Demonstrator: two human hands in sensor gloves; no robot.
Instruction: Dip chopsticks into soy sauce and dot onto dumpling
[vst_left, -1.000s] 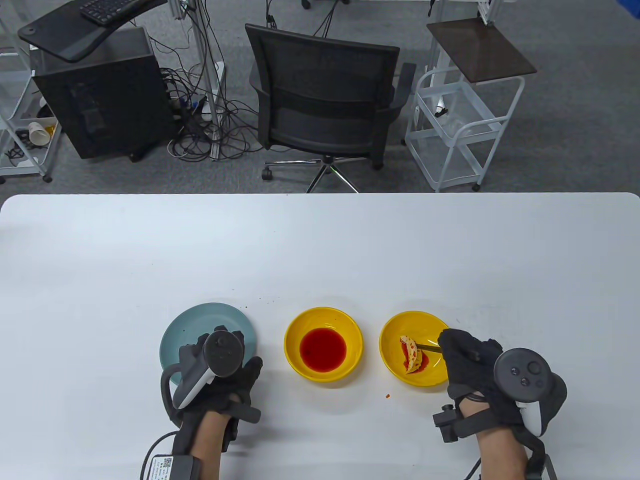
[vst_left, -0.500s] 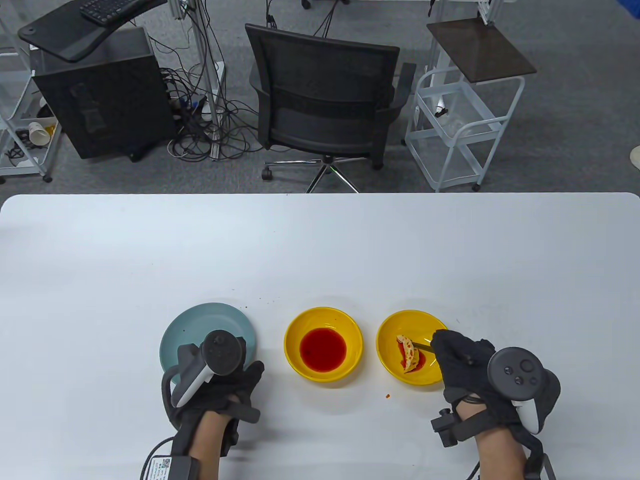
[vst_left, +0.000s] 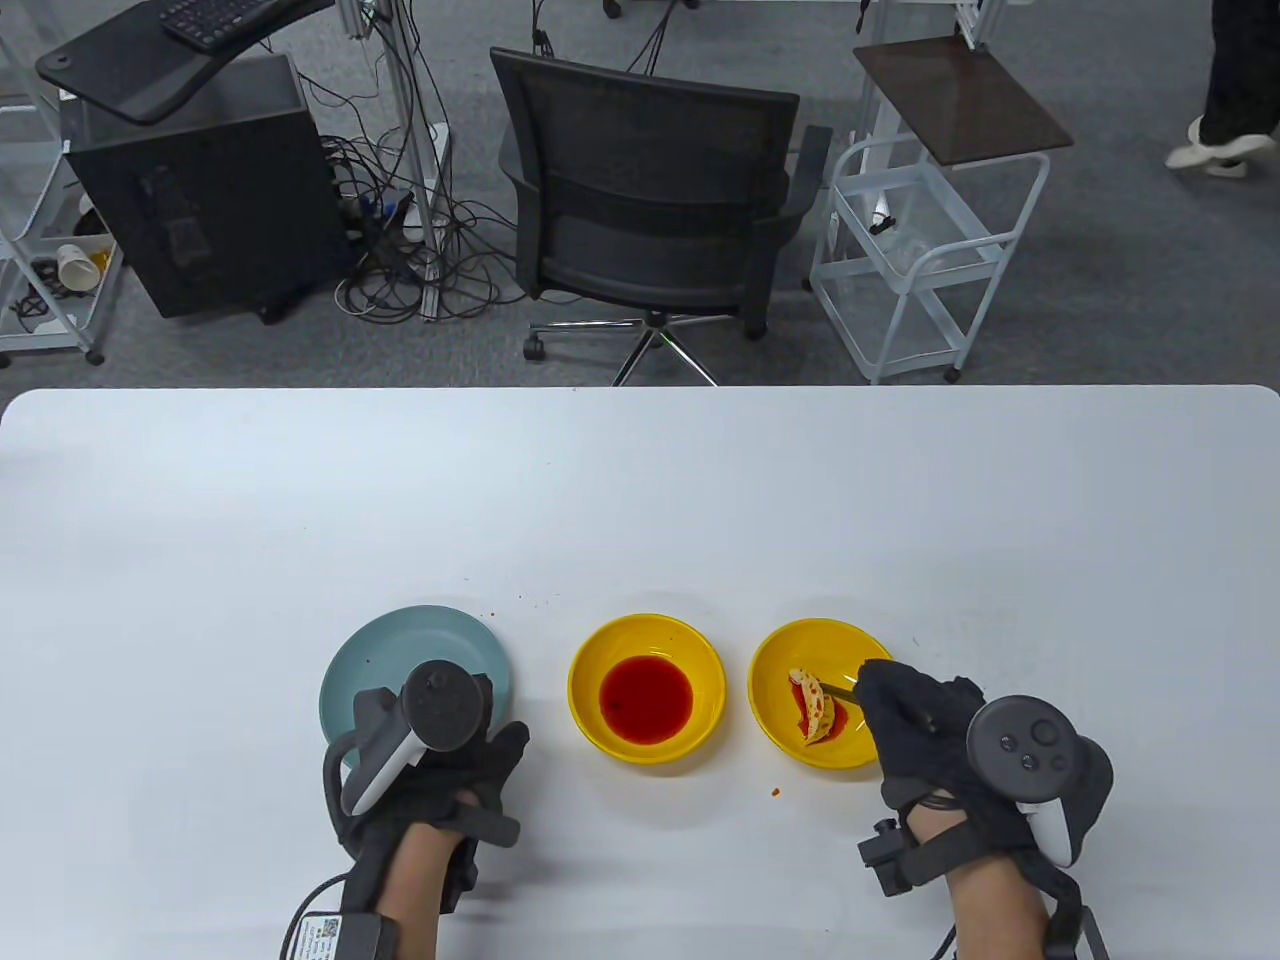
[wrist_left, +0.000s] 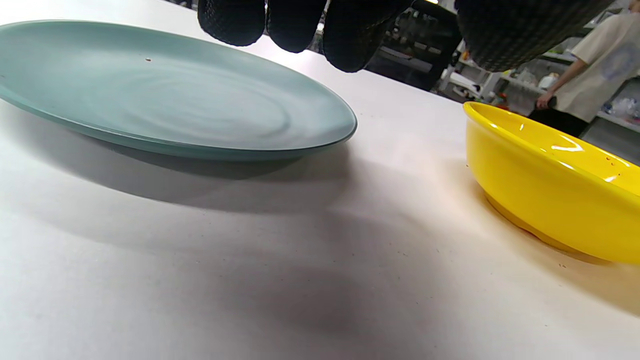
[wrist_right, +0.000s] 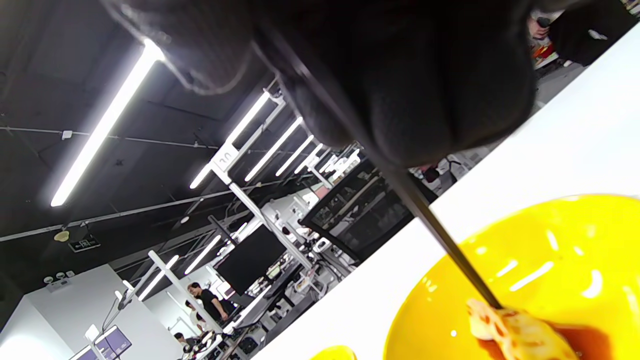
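Observation:
My right hand (vst_left: 915, 715) grips dark chopsticks (vst_left: 838, 688) whose tips touch the dumpling (vst_left: 812, 706), which lies in a red sauce smear in the right yellow bowl (vst_left: 780, 650). In the right wrist view the chopsticks (wrist_right: 440, 235) run from my gloved fingers (wrist_right: 425, 75) down to the dumpling (wrist_right: 515, 330). The middle yellow bowl (vst_left: 590, 650) holds red soy sauce (vst_left: 646, 698). My left hand (vst_left: 440, 760) rests at the near edge of the teal plate (vst_left: 400, 640), holding nothing; its fingertips (wrist_left: 295, 22) hang curled above the table.
The teal plate (wrist_left: 150, 95) and the sauce bowl's wall (wrist_left: 540, 195) show in the left wrist view. Small red drops (vst_left: 775, 790) lie on the white table (vst_left: 640, 500). An office chair (vst_left: 650, 200) and a white cart (vst_left: 920, 230) stand beyond the far edge.
My right hand has shifted slightly left, and the dumpling bowl has slid a little left with it. The chopstick tips stay on the dumpling. My left hand has hardly moved.

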